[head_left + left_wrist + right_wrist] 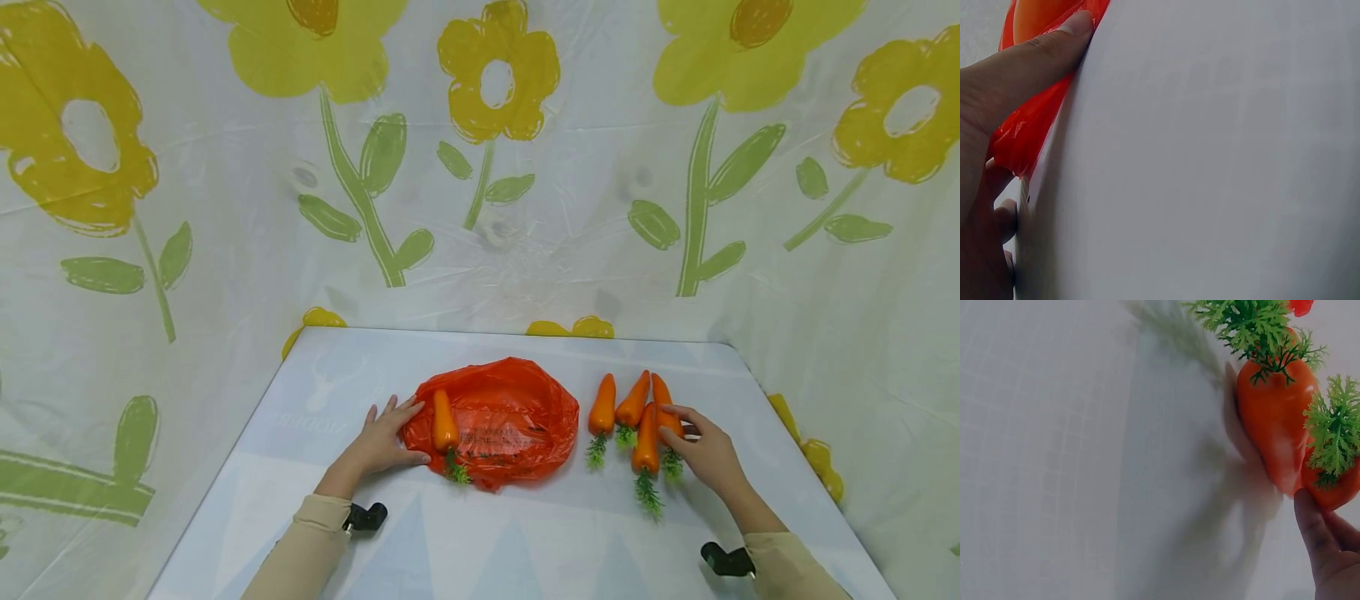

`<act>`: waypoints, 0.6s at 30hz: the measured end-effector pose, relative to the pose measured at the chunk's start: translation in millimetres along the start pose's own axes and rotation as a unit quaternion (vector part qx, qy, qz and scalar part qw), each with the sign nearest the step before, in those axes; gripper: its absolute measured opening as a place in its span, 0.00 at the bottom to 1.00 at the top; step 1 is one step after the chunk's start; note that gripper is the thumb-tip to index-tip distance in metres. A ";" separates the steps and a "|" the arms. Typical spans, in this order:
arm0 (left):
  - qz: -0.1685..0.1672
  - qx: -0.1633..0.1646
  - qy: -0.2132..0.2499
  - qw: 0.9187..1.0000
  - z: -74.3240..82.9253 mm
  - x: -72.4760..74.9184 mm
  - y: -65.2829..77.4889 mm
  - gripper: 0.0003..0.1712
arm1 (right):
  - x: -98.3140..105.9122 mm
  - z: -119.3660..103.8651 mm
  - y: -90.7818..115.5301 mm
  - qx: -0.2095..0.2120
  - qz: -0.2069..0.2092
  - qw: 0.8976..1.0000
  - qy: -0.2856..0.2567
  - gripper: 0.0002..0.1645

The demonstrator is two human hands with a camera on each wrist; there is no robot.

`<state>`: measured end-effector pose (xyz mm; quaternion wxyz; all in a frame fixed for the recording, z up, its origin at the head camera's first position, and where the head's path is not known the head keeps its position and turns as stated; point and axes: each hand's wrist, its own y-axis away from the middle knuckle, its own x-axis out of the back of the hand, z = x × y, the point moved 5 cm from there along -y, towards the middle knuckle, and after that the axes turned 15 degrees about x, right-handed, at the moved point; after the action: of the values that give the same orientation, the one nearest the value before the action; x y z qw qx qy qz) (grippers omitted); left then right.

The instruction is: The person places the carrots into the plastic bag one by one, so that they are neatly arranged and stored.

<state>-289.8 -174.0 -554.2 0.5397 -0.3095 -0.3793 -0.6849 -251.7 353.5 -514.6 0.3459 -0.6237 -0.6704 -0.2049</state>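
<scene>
Plastic bag [525, 400]: bright red, dark printed lettering [487, 437]. Carrots [602, 406] right of bag, and single carrot [444, 422] at its left side: orange, tops [648, 493] green. Worktop [450, 517]: white, pale blue triangles [512, 567] at near side, faint deer-head motif [326, 382] far left. Backdrop [577, 208]: whitish, patterned with yellow flowers [536, 62], some orange-centred, others white-centred; stems [351, 183] and leaves [384, 154] green. Sleeves [303, 550]: beige. Devices [367, 517] at wrists: black.

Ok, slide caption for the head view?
Left hand touches red bag bearing one carrot; right hand grips the rightmost carrot.
</scene>
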 end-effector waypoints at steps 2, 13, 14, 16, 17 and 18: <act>0.000 0.000 -0.001 1.000 -0.3 -0.2 0.0 0.57 | 0.0 -1.7 -0.4 0.007 0.004 1.000 0.001 0.37; 0.001 0.001 -0.006 1.000 -0.7 -0.7 -0.2 0.57 | -3.0 -14.6 -2.4 0.040 0.017 0.999 -0.009 0.32; 0.001 0.002 -0.006 1.000 -0.6 -0.6 -0.1 0.57 | -3.5 -15.7 -2.5 0.040 0.016 0.999 -0.008 0.32; 0.000 0.003 -0.005 1.000 -0.5 -0.5 0.0 0.57 | -4.8 -17.8 -2.8 0.041 0.015 0.999 -0.007 0.32; 0.000 0.004 -0.005 1.000 -0.4 -0.4 0.1 0.57 | -5.5 -18.9 -3.0 0.040 0.014 0.999 -0.007 0.32; -0.001 0.005 -0.005 1.000 -0.3 -0.3 0.1 0.57 | -6.0 -20.0 -3.0 0.039 0.013 0.999 -0.007 0.32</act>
<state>-289.6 -174.1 -554.5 0.5387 -0.3098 -0.3852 -0.6822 -250.6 334.8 -504.9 0.3680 -0.6196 -0.6723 -0.1694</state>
